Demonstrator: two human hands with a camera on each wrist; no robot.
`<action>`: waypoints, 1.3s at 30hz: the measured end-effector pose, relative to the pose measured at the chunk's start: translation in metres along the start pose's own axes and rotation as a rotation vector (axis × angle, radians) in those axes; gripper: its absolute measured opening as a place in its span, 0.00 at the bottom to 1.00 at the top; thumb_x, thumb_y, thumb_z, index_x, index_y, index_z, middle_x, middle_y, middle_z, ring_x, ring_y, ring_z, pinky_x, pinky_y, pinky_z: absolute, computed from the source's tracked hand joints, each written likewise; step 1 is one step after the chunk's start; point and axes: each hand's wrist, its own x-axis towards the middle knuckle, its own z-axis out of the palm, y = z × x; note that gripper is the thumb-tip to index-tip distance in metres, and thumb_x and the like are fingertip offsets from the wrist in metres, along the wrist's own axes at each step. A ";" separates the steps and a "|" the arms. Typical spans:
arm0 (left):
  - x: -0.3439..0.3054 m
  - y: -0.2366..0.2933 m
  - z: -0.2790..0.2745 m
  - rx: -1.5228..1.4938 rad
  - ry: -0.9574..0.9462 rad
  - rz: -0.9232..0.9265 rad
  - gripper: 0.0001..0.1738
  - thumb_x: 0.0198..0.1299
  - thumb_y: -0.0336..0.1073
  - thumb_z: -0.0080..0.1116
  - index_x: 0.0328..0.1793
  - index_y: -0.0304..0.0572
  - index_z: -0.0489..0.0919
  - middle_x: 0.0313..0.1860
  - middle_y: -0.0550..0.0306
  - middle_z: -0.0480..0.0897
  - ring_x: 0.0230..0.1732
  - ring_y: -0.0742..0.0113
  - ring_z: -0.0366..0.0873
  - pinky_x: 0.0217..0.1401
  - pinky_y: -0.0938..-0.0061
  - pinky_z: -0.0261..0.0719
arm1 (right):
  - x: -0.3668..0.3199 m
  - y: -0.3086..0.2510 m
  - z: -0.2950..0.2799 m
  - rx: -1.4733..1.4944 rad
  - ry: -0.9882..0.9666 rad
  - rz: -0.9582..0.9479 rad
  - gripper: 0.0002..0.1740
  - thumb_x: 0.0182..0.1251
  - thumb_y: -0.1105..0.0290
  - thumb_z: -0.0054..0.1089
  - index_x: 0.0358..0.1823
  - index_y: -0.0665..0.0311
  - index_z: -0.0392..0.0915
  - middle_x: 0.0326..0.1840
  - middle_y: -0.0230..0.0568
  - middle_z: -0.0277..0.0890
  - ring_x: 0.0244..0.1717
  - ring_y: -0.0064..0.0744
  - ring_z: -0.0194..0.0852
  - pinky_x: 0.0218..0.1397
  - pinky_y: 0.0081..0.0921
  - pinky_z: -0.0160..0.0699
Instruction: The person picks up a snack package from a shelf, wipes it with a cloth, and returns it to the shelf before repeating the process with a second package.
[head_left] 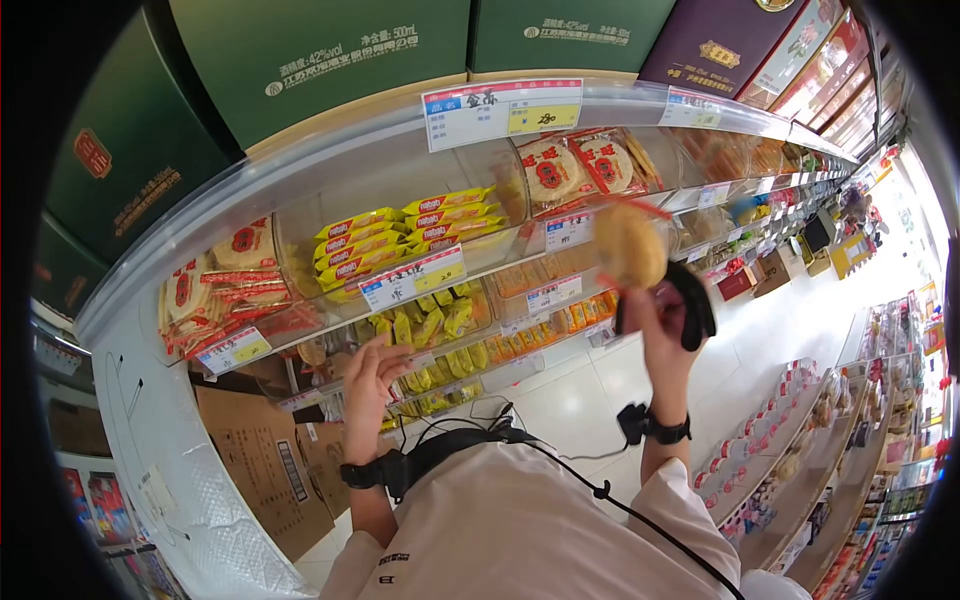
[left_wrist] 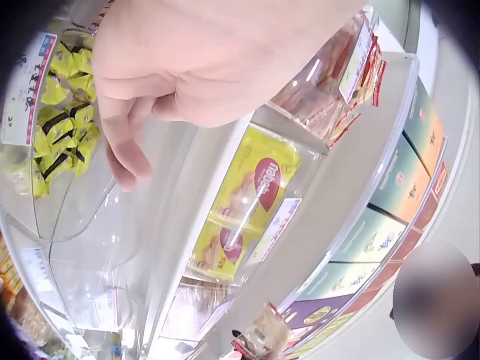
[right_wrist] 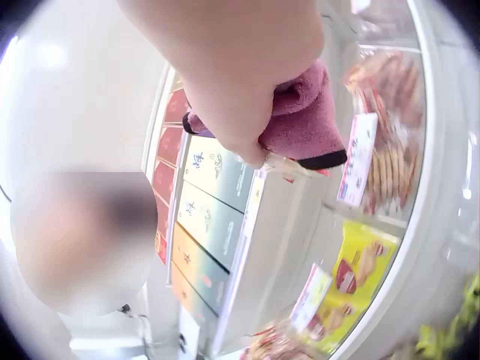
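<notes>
The cracker packet (head_left: 630, 245) is already lifted, gripped aloft at centre right by the right hand (head_left: 655, 318) and not yet set down; the left hand (head_left: 372, 375), fingers relaxed and empty, hovers near the yellow sweets (head_left: 435, 325).

Left hand (head_left: 372, 382) raised loose; right hand (head_left: 655, 312) gripping.
</notes>
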 end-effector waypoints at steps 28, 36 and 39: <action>-0.016 0.015 -0.026 0.052 0.139 -0.019 0.20 0.70 0.31 0.45 0.65 0.36 0.76 0.54 0.49 0.84 0.54 0.61 0.83 0.58 0.69 0.77 | 0.097 0.032 0.044 -0.255 0.002 -0.325 0.18 0.59 0.72 0.74 0.48 0.68 0.80 0.44 0.43 0.74 0.41 0.38 0.77 0.47 0.29 0.75; -0.018 0.010 -0.025 0.062 0.110 -0.022 0.19 0.73 0.35 0.45 0.65 0.38 0.77 0.54 0.50 0.83 0.55 0.61 0.82 0.59 0.69 0.75 | 0.112 0.047 0.052 -0.514 0.044 -0.600 0.16 0.59 0.74 0.74 0.47 0.67 0.80 0.43 0.40 0.74 0.38 0.34 0.78 0.42 0.27 0.77; -0.020 0.011 -0.026 0.056 0.110 -0.015 0.19 0.73 0.36 0.46 0.65 0.39 0.77 0.54 0.50 0.84 0.55 0.61 0.83 0.59 0.69 0.75 | 0.107 0.029 0.055 -0.223 -0.011 -0.334 0.16 0.60 0.72 0.74 0.47 0.68 0.81 0.42 0.40 0.73 0.40 0.33 0.77 0.44 0.29 0.76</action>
